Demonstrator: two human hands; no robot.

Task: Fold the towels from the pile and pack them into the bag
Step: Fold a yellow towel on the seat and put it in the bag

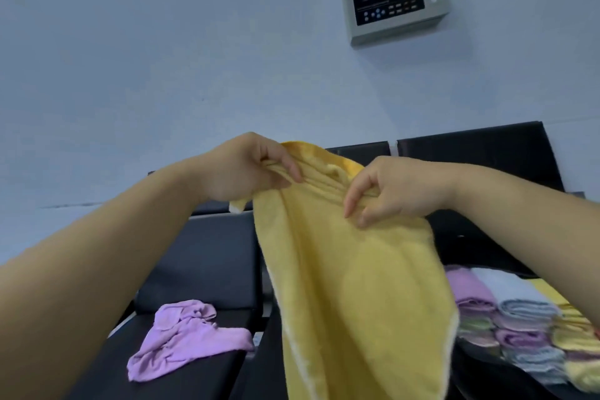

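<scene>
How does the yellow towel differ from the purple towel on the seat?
The yellow towel hangs in the air, pinched by the left hand and right hand; the purple towel lies on the black seat, untouched. The yellow towel is spread long; the purple towel is crumpled. Neither is folded yet.

Both arms are bare all the way from the picture's edge to the hands. The left forearm (107,256) looks broad and fills the lower left corner; the right forearm (519,211) looks slimmer in the wide lens. The left hand (240,169) and the right hand (399,188) are bare too, with plain, unpainted-looking fingernails (346,211), blurred at this distance
</scene>
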